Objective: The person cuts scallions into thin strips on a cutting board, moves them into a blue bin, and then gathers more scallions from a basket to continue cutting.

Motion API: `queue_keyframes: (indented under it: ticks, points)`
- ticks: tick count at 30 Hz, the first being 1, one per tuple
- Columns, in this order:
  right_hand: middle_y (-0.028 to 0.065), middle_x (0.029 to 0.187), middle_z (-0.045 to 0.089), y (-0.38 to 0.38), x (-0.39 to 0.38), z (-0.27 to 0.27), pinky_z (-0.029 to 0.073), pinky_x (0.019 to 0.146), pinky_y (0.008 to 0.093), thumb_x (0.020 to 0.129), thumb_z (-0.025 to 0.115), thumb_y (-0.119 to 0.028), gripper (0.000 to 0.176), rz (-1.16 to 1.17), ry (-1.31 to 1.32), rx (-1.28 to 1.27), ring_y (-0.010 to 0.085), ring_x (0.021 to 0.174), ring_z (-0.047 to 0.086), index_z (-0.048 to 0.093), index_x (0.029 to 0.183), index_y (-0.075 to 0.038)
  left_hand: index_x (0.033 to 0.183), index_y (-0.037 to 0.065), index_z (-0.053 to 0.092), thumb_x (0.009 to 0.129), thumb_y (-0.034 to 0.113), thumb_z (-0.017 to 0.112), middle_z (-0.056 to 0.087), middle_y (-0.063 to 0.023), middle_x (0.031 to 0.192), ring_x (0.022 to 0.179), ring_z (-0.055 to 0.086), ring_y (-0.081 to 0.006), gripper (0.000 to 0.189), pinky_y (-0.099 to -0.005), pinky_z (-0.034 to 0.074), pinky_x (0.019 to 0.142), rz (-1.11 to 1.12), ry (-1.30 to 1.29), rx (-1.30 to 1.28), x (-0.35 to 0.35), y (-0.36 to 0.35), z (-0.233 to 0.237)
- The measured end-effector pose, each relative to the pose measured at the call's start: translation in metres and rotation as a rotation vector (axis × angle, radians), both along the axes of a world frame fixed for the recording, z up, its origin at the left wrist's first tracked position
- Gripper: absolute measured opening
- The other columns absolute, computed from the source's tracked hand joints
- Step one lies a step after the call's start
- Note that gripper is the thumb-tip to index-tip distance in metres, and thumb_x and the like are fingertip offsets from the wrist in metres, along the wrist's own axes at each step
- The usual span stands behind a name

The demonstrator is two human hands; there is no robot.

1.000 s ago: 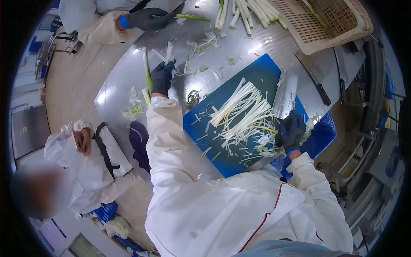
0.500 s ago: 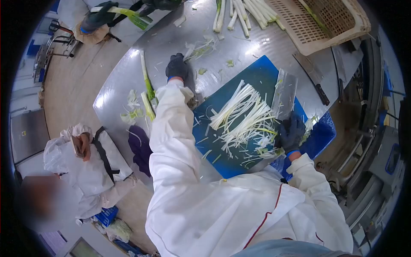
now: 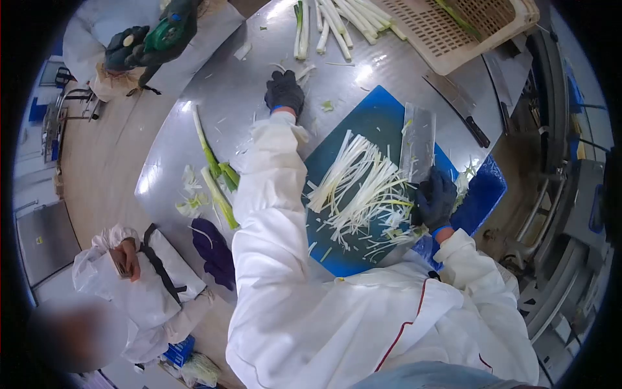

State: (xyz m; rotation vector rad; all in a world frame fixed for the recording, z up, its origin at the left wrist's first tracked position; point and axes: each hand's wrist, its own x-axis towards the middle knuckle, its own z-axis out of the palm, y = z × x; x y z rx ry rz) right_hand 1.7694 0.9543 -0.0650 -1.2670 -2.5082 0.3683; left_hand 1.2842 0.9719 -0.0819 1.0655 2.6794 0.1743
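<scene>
- Blue cutting board (image 3: pixel 382 110) at centre, lying on a steel table (image 3: pixel 188 123), seen from above through a wide, rounded lens.
- Spread across the board, a loose fan of long white and pale-green leek strips (image 3: pixel 363 185), running from 7 o'clock up toward 1 o'clock, with short offcuts scattered at 6 o'clock.
- Black-gloved right hand (image 3: pixel 435 198) at 3 o'clock of the strips, clamped around the handle of a cleaver (image 3: pixel 416 142).
- Broad blade pointing toward 12 o'clock, just beside the right edge of the strips; contact with the board not possible to tell.
- Black-gloved left hand (image 3: pixel 284 91) stretched out to 11 o'clock, well apart from the right hand and off the board, palm down on the steel among pale leek scraps (image 3: pixel 304 70); closed on anything or not, impossible to tell.
- White coat sleeves on both arms, filling the lower half of the view.
- Beyond the left hand at 12 o'clock, a row of whole leeks (image 3: pixel 324 26), just beside a tan slotted basket (image 3: pixel 447 32) at 1 o'clock.
- Between basket and board at 2 o'clock, a second knife (image 3: pixel 457 107) with a dark handle, flat on the steel.
- At 9 o'clock, green leek stalks (image 3: pixel 214 172) with trimmings near them; at 8 o'clock, a purple cloth (image 3: pixel 214 249) by the table's edge.
- At 10 o'clock, a co-worker's dark-gloved hands (image 3: pixel 152 39) around something green.
- At 8 o'clock, another person in white (image 3: pixel 146 275) beside the table.
</scene>
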Motion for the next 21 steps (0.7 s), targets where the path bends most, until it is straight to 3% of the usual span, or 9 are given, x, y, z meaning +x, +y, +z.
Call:
queue_keyframes:
  ticks: [4,8,9,14,16,17,19,20,21]
  points:
    - [0.0243,0.128,0.053,-0.002,-0.001,0.001,0.036,0.099,0.0541,0.075,0.074,-0.038,0.076,-0.016,-0.013,-0.024,0.0431,0.117,0.049,0.050,0.139,-0.004,0.116,0.011,0.067,0.083,0.017,0.060,0.065,-0.0201,0.118,0.107,0.065,-0.0354,0.035,-0.0481,0.052,0.091,-0.167,0.186,0.308,-0.061,0.002,-0.091]
    - [0.0249,0.129,0.052,-0.001,0.000,0.003,0.035,0.101,0.0556,0.074,0.075,-0.039,0.078,-0.018,-0.015,-0.012,0.0433,0.120,0.048,0.050,0.138,-0.003,0.111,0.004,0.070,0.076,0.013,0.073,0.072,-0.0093,0.093,0.082,0.068,-0.0204,0.036,-0.0348,0.053,0.074,0.065,-0.795,0.695,-0.062,-0.042,-0.015]
    - [0.0251,0.129,0.053,-0.002,-0.002,0.008,0.035,0.101,0.0563,0.074,0.075,-0.039,0.077,-0.032,-0.013,-0.023,0.0444,0.122,0.047,0.050,0.138,-0.003,0.107,0.005,0.071,0.080,0.010,0.072,0.067,-0.0018,0.082,0.074,0.060,-0.0115,0.028,-0.0296,0.051,0.067,0.012,-0.857,0.742,-0.046,-0.058,0.009]
    - [0.0264,0.123,0.056,0.011,-0.003,0.009,0.042,0.097,0.0534,0.071,0.077,-0.036,0.075,-0.096,-0.061,-0.134,0.0427,0.120,0.050,0.052,0.133,-0.002,0.107,0.006,0.070,0.085,0.020,0.075,0.064,0.0005,0.077,0.065,0.057,-0.0093,0.027,-0.0276,0.048,0.058,0.010,-0.973,0.462,0.043,-0.108,0.052]
    - [0.0271,0.116,0.058,0.025,-0.007,0.020,0.045,0.094,0.0501,0.069,0.078,-0.032,0.073,-0.092,-0.029,-0.279,0.0412,0.115,0.053,0.053,0.130,-0.002,0.108,0.004,0.070,0.083,0.021,0.075,0.073,-0.0108,0.093,0.081,0.066,-0.0216,0.031,-0.0347,0.053,0.075,-0.160,-0.608,0.375,0.090,-0.116,0.056]
    - [0.0251,0.108,0.061,0.031,-0.007,0.024,0.049,0.090,0.0474,0.069,0.078,-0.028,0.066,-0.178,-0.048,-0.405,0.0410,0.105,0.058,0.054,0.125,-0.002,0.118,-0.002,0.062,0.084,0.030,0.077,0.071,-0.0081,0.095,0.077,0.064,-0.0159,0.049,-0.0319,0.053,0.068,-0.202,-0.599,0.614,0.100,-0.125,0.005]
    - [0.0249,0.108,0.062,0.037,0.002,0.027,0.049,0.088,0.0496,0.069,0.078,-0.029,0.065,-0.128,0.008,-0.424,0.0422,0.103,0.059,0.054,0.123,-0.002,0.125,-0.003,0.059,0.084,0.022,0.070,0.064,-0.0240,0.121,0.111,0.063,-0.0331,0.049,-0.0386,0.049,0.096,-0.373,-0.366,0.154,0.148,-0.124,0.034]
    - [0.0249,0.108,0.062,0.044,0.005,0.025,0.049,0.088,0.0507,0.069,0.078,-0.030,0.064,-0.099,0.037,-0.433,0.0429,0.102,0.060,0.055,0.122,-0.003,0.131,0.000,0.056,0.086,0.026,0.065,0.060,-0.0284,0.125,0.118,0.058,-0.0391,0.052,-0.0419,0.045,0.102,-0.562,-0.467,0.412,0.166,-0.133,0.043]
    - [0.0249,0.111,0.062,0.049,0.008,0.005,0.049,0.089,0.0511,0.068,0.079,-0.031,0.066,-0.136,-0.040,-0.381,0.0425,0.105,0.061,0.054,0.123,-0.004,0.136,0.003,0.053,0.087,0.035,0.066,0.057,-0.0277,0.130,0.121,0.057,-0.0391,0.060,-0.0415,0.044,0.104,-0.587,-0.314,0.108,0.184,-0.136,0.029]
